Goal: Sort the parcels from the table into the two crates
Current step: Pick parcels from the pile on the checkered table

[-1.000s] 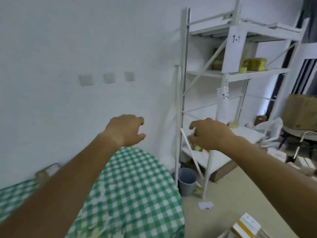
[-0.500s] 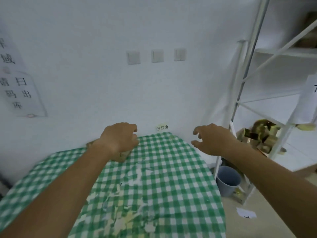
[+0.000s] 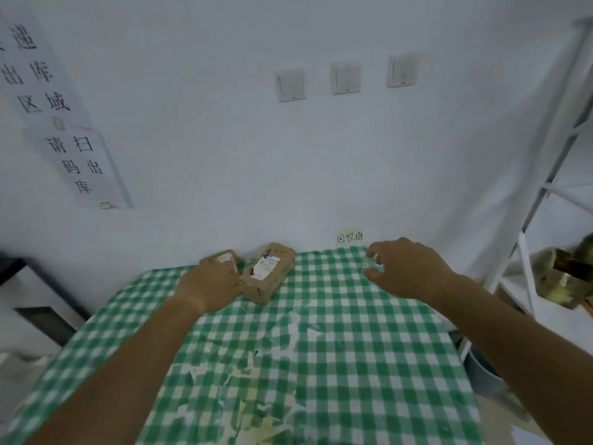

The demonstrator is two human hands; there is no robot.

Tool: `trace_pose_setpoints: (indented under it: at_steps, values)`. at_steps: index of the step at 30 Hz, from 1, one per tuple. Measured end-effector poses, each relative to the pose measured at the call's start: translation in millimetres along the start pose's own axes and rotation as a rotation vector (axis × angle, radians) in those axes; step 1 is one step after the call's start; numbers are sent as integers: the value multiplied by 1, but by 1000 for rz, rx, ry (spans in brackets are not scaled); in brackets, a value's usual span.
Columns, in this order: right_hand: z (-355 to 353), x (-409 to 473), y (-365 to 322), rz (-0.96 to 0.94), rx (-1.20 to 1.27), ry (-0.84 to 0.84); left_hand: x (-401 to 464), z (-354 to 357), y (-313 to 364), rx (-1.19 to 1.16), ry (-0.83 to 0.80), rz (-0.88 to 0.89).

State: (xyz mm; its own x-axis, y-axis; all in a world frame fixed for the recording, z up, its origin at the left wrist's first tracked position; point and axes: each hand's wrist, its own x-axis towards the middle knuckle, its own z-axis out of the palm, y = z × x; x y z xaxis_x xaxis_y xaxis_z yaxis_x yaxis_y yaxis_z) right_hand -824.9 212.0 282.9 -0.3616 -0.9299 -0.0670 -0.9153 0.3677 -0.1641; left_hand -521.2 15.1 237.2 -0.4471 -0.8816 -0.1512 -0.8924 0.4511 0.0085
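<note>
Left grip at parcels, far edge of tabletop.

Two brown parcels at the far edge of the green-checked tabletop (image 3: 321, 364), against the wall. Labelled parcel (image 3: 268, 273) lying flat, long axis running from the far edge toward the near left. Second parcel (image 3: 219, 258) just beside it on its left, largely hidden. Left hand (image 3: 210, 285) directly over the second parcel, alongside the labelled one; fingers out of sight, so grip state impossible to tell. Right hand (image 3: 406, 268) well apart toward the far right corner, fingers loosely curled, holding nothing. Left hand nearer: likely the picking hand. No crates in view.
</note>
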Motion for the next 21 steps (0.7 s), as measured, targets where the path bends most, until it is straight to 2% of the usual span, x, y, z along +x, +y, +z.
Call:
trace_pose_setpoints:
  at_steps: [5, 11, 15, 21]
  values:
    - [25, 41, -13, 16, -6, -28, 61, 58, -21, -44, -54, 21]
    - [68, 93, -28, 99, -52, -64, 172, 129, -23, 19, -94, 54]
    - [102, 118, -32, 140, -60, -75, 240, 182, -25, -96, -181, -24]
    - [146, 129, -22, 225, -41, -188, 297, 230, -29, -186, -205, -135]
